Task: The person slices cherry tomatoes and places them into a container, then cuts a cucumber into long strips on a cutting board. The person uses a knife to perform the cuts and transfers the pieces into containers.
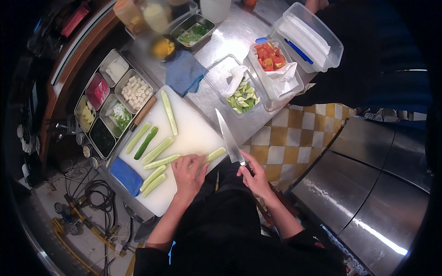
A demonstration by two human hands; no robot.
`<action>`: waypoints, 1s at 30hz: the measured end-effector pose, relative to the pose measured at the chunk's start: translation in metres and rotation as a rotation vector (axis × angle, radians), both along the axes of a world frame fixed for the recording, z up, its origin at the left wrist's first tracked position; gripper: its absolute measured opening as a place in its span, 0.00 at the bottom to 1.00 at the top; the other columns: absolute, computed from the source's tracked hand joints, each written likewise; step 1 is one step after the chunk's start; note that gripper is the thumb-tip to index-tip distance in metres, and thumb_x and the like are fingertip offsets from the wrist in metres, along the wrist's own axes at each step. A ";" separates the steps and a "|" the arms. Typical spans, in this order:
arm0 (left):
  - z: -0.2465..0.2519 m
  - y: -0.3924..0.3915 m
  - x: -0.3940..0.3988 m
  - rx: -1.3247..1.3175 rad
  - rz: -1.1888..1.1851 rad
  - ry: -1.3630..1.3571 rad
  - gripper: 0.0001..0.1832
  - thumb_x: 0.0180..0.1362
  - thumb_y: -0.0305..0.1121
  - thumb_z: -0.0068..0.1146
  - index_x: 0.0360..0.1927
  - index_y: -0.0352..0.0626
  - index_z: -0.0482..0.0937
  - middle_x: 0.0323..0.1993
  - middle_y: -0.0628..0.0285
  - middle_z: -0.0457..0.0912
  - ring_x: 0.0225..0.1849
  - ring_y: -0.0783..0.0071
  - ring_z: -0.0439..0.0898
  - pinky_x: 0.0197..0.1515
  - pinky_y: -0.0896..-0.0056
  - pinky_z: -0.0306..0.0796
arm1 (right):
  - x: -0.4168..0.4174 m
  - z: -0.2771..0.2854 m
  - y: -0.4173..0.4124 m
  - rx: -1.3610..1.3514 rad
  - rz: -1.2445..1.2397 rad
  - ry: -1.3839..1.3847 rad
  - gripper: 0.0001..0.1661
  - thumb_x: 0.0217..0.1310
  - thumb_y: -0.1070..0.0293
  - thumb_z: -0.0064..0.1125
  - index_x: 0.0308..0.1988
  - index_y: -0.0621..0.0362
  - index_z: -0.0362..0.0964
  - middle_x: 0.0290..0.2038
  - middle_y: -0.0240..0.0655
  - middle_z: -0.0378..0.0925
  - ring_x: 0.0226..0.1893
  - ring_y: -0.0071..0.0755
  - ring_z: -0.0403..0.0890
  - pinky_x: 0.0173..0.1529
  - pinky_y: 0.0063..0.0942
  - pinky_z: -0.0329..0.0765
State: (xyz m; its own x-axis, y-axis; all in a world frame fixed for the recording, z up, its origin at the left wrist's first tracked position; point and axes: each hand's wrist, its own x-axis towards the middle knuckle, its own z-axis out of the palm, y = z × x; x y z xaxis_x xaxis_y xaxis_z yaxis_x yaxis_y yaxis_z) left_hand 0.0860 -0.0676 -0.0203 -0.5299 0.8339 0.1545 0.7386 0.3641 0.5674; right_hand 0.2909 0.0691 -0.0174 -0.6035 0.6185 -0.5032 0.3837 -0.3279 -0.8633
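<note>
My right hand (pixel 253 174) grips the handle of a chef's knife (pixel 228 138), its blade pointing away from me past the right edge of a white cutting board (pixel 193 120). On the board, my left hand (pixel 189 172) rests with bent fingers over cucumber strips; one cucumber strip (pixel 214 155) sticks out to its right and another to its left. Whether the fingers grip them is unclear. More seedless-looking strips lie to the left, among them a cucumber strip with dark green skin up (pixel 146 143). A clear container of cut cucumber pieces (pixel 243 98) stands beyond the board.
Left of the board is a tray of metal compartments (pixel 133 73) with white cubes and chopped herbs. A folded blue cloth (pixel 126 176) lies on the board's left corner, another blue cloth (pixel 184 72) behind. Tomatoes (pixel 270 57) fill a plastic box. Another person (pixel 348 51) stands at upper right.
</note>
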 end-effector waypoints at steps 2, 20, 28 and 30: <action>-0.006 0.000 0.001 0.006 -0.038 0.025 0.18 0.51 0.31 0.76 0.48 0.52 0.87 0.40 0.67 0.81 0.41 0.67 0.77 0.49 0.60 0.63 | -0.005 0.003 0.005 0.016 0.027 0.009 0.31 0.74 0.71 0.57 0.73 0.47 0.67 0.29 0.28 0.80 0.20 0.13 0.68 0.26 0.19 0.68; -0.004 0.011 0.009 0.045 -0.006 0.034 0.15 0.51 0.26 0.76 0.43 0.50 0.89 0.36 0.67 0.82 0.41 0.67 0.79 0.48 0.60 0.64 | -0.013 -0.008 0.016 -0.061 0.057 0.055 0.31 0.78 0.71 0.53 0.75 0.49 0.62 0.32 0.31 0.77 0.19 0.12 0.66 0.24 0.16 0.64; -0.004 0.012 0.008 0.051 -0.011 0.049 0.13 0.50 0.25 0.76 0.40 0.49 0.89 0.34 0.67 0.81 0.39 0.67 0.78 0.47 0.61 0.63 | -0.019 -0.003 0.017 -0.073 0.051 0.037 0.31 0.77 0.71 0.54 0.75 0.48 0.63 0.31 0.28 0.77 0.20 0.12 0.66 0.25 0.16 0.65; -0.004 0.012 0.008 0.045 -0.009 0.052 0.13 0.50 0.26 0.76 0.40 0.50 0.89 0.35 0.68 0.81 0.40 0.67 0.78 0.48 0.61 0.63 | -0.019 -0.002 0.015 -0.040 0.060 0.025 0.32 0.76 0.72 0.55 0.75 0.48 0.63 0.30 0.28 0.77 0.21 0.13 0.67 0.26 0.17 0.66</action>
